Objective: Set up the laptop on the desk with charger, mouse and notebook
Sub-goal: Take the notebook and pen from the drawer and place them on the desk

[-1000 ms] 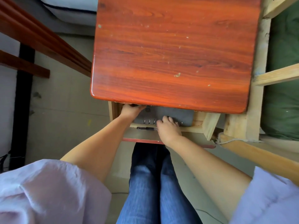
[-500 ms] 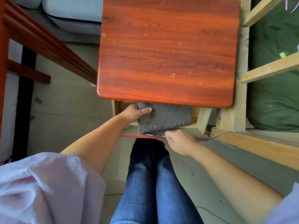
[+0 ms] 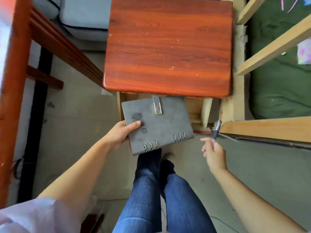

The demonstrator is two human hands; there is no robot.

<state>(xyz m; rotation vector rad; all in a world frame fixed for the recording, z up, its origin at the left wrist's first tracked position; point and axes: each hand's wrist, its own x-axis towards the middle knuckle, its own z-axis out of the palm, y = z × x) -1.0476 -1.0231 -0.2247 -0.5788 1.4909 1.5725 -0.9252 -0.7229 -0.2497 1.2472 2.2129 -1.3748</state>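
Grey felt-covered notebook is gripped by its edge in the left hand, held in the air just below the front edge of the red wooden desk. Right hand pinches a pen. Looks like the notebook-fetching step; next it needs lifting onto the bare desktop, laid flat.

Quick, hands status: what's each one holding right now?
Left hand: closed on the grey notebook, thumb on its cover, held below the desk edge.
Right hand: holding a pen between its fingers.
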